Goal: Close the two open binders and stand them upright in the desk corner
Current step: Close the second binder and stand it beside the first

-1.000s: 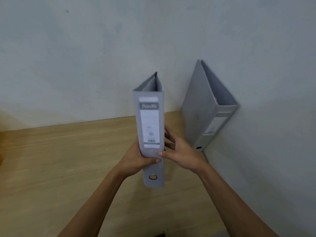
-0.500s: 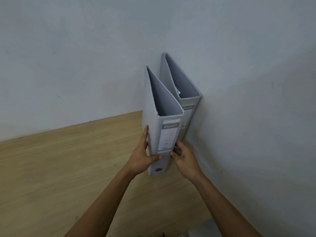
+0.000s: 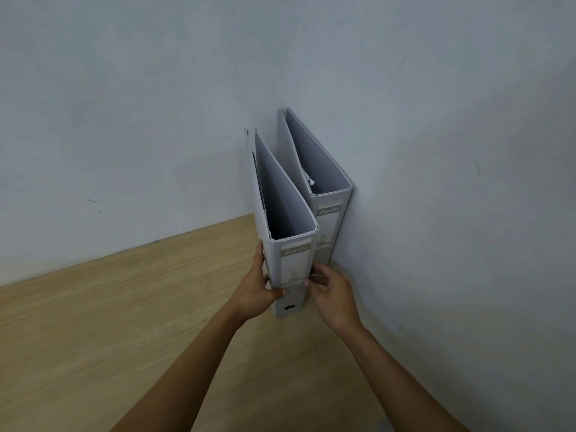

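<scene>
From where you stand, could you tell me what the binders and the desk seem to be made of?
Near binder and far binder: likely rigid board under matte grey covering, given stiff thin covers and paper spine labels. Desk: light wood-grain, matte; veneer or laminate, cannot tell.

The 2 binders, the near binder (image 3: pixel 291 263) and the far binder (image 3: pixel 327 219), are pale grey, each with a white spine label headed by a grey-beige band with white lettering. The desk (image 3: pixel 124 322) is light wood with fine grain. The walls (image 3: pixel 156 88) are plain bluish grey, faintly scuffed.
</scene>
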Demonstrator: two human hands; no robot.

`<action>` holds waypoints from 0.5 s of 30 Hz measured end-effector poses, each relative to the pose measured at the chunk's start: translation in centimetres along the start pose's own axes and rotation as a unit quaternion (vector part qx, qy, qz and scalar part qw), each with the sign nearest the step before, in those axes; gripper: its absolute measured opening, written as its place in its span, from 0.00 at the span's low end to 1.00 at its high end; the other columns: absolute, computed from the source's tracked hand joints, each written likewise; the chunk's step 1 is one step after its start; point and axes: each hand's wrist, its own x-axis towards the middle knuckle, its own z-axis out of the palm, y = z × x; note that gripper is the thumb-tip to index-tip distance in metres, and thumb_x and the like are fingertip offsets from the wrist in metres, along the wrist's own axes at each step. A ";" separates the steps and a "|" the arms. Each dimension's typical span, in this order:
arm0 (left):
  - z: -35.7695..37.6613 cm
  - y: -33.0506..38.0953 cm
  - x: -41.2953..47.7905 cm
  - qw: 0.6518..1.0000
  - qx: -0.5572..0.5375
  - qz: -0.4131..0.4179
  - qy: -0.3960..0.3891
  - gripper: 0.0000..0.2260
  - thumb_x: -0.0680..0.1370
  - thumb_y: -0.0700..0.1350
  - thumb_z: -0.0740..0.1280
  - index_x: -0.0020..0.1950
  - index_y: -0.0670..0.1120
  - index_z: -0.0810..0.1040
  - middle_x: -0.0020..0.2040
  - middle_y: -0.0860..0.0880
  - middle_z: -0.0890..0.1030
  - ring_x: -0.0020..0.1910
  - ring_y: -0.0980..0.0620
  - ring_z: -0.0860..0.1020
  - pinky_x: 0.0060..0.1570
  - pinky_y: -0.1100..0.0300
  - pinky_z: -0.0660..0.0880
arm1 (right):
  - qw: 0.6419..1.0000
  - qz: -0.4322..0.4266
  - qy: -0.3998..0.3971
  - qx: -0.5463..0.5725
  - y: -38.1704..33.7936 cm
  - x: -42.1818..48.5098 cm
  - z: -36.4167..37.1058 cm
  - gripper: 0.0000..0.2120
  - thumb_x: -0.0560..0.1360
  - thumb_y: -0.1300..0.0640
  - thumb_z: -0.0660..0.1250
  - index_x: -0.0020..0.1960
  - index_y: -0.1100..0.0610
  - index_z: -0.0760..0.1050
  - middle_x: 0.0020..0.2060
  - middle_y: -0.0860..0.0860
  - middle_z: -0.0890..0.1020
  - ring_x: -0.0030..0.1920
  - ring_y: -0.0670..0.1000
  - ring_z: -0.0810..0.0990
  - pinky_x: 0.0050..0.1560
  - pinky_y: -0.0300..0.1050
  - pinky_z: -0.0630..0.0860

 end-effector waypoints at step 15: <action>-1.7 0.7 5.3 1.000 -0.015 -0.006 0.001 0.48 0.72 0.32 0.74 0.82 0.56 0.50 0.77 0.50 0.68 0.76 0.46 0.67 0.67 0.56 0.72 | 0.995 0.015 0.086 -0.037 -0.1 5.0 0.9 0.08 0.74 0.56 0.74 0.42 0.47 0.76 0.40 0.43 0.83 0.40 0.34 0.80 0.37 0.26 0.75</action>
